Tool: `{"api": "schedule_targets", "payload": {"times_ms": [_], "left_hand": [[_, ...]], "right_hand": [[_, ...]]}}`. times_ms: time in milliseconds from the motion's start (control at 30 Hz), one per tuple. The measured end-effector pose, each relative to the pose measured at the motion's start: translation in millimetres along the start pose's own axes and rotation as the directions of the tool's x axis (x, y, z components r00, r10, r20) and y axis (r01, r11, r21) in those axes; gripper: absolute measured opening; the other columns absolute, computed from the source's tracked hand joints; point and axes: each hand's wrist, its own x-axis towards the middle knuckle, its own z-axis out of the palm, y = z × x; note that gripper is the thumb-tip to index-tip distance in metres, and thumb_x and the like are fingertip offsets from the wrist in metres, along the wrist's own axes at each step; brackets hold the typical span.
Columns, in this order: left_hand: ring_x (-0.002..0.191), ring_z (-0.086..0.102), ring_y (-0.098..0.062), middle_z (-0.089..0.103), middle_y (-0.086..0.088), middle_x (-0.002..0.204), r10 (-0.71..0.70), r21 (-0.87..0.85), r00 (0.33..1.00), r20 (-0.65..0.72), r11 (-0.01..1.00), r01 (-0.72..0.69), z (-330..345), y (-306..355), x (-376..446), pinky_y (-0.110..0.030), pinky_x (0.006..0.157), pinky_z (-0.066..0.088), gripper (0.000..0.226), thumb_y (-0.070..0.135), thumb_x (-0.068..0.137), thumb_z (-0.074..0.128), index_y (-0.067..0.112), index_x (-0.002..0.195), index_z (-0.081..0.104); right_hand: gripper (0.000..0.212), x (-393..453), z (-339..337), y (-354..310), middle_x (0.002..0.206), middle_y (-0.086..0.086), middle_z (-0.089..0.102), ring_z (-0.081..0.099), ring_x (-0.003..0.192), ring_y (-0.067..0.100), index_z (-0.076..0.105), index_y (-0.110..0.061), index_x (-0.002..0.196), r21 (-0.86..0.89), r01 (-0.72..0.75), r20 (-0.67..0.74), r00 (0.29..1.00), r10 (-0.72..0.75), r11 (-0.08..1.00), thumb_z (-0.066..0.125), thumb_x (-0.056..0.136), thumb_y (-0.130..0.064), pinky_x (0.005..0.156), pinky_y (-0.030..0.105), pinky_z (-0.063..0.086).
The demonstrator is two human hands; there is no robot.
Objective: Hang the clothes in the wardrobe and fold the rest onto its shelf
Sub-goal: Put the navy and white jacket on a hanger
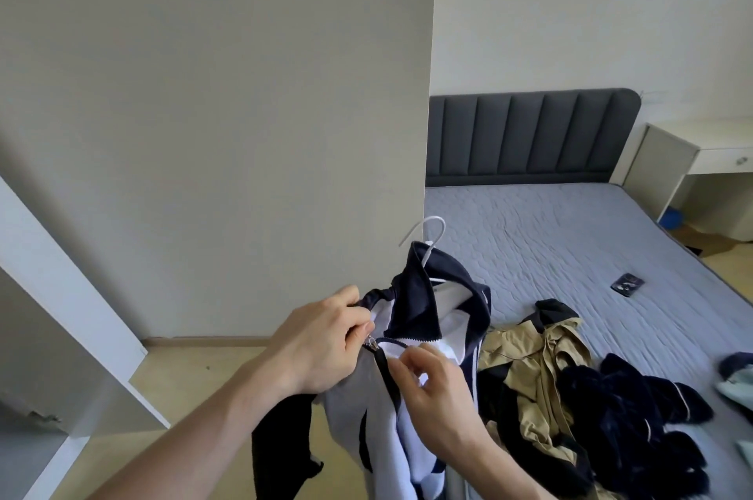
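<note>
Pinching zipper pull (371, 344) with left hand (326, 340), right hand (432, 385) gripping jacket (411, 312) front just beside it, on hanger (426, 238). Risking teeth jamming or jacket slipping off hanger.

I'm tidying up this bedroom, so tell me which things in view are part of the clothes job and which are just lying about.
Part of the job:
navy and white zip jacket, pinched by both hands
white hanger
tan jacket
dark navy garment
pale green garment

Just lying about:
small dark packet on the bed
white desk
</note>
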Motion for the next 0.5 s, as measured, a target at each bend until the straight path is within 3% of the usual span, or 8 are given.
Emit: {"api": "schedule_targets", "payload": {"times_ms": [200,367,500], "left_hand": [[0.061,0.039,-0.018,0.031,0.007,0.088,0.006,-0.011,1.000,0.009,1.000,-0.006,4,-4,5,-0.033,0.054,0.036,0.027,0.031,0.102,0.047,0.026,0.076,0.049],[0.062,0.040,-0.018,0.034,0.005,0.088,-0.050,-0.055,0.998,0.041,0.997,0.052,14,-8,5,-0.036,0.056,0.040,0.029,0.031,0.102,0.048,0.023,0.074,0.051],[0.062,0.040,-0.016,0.037,0.004,0.082,-0.135,-0.174,0.990,0.050,0.975,0.141,26,0,0,-0.035,0.058,0.036,0.044,0.031,0.102,0.051,0.029,0.061,0.036]], "right_hand": [[0.038,2,0,4,0.068,-0.003,0.051,0.048,0.067,0.020,0.044,-0.019,0.067,-0.070,-0.015,0.032,0.999,0.017,0.997,0.059,0.098,-0.034,0.062,0.041,0.044],[0.041,2,1,9,0.069,0.003,0.047,0.045,0.067,0.026,0.039,-0.014,0.068,-0.148,-0.009,0.103,0.994,0.024,0.989,0.057,0.101,-0.032,0.061,0.044,0.041],[0.036,-2,3,17,0.075,-0.002,0.050,0.048,0.070,0.019,0.044,-0.019,0.071,-0.190,-0.045,0.114,0.991,0.067,0.981,0.057,0.101,-0.035,0.062,0.037,0.042]]}}
